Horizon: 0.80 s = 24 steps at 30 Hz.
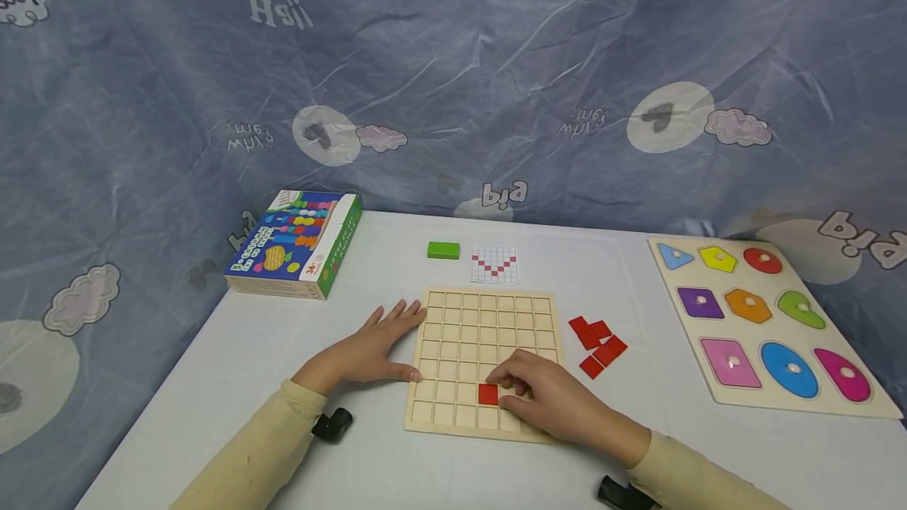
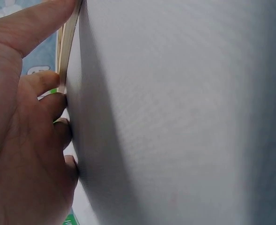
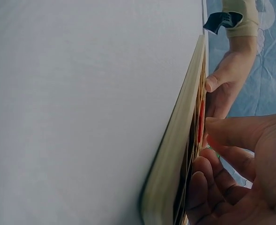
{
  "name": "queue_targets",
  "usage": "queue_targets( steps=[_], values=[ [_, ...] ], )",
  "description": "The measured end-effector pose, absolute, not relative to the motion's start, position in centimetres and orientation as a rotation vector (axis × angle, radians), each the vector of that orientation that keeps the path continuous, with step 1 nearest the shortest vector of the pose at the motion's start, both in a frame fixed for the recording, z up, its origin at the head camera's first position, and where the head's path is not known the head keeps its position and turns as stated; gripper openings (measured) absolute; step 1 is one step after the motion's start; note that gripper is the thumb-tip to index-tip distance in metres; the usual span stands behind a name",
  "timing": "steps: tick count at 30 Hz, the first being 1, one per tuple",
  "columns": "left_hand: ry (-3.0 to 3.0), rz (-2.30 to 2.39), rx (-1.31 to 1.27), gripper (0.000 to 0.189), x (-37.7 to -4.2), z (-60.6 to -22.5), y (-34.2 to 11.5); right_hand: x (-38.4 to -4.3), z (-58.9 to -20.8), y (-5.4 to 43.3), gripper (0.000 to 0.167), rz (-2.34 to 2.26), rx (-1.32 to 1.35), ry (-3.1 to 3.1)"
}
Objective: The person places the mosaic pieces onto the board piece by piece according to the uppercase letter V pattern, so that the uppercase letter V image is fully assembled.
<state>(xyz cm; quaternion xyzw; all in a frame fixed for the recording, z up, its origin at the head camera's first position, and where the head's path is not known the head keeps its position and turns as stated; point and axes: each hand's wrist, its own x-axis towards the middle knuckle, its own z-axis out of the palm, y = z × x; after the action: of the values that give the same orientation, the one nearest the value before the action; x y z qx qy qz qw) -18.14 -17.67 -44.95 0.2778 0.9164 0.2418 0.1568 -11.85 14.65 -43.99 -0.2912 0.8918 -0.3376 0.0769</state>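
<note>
A wooden grid board (image 1: 450, 329) lies flat on the white table. One red square tile (image 1: 488, 394) sits in a lower cell of it. My right hand (image 1: 549, 396) is over the board with curled fingers, thumb and index fingertip at the tile's edges; in the right wrist view the red tile (image 3: 201, 121) shows beside the thumb tip. My left hand (image 1: 368, 349) is spread, its fingertips and thumb resting at the board's left edge (image 2: 70, 47). Several loose red tiles (image 1: 608, 350) lie right of the board.
Behind the board are a green block (image 1: 443, 250) and a card (image 1: 494, 264) printed with a red V on a grid. A colourful box (image 1: 294, 242) stands at back left. At the right lies a knobbed shape puzzle (image 1: 723, 352). A patterned cloth (image 1: 453, 85) hangs behind the table.
</note>
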Motion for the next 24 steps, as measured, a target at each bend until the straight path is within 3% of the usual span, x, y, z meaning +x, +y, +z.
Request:
queue_targets(
  steps=[24],
  values=[
    [2.632, 0.699, 0.787, 0.105, -18.0, -45.1, -17.6, -12.4, -43.3, 19.6, 0.025, -1.041, -0.725, 2.797]
  ],
)
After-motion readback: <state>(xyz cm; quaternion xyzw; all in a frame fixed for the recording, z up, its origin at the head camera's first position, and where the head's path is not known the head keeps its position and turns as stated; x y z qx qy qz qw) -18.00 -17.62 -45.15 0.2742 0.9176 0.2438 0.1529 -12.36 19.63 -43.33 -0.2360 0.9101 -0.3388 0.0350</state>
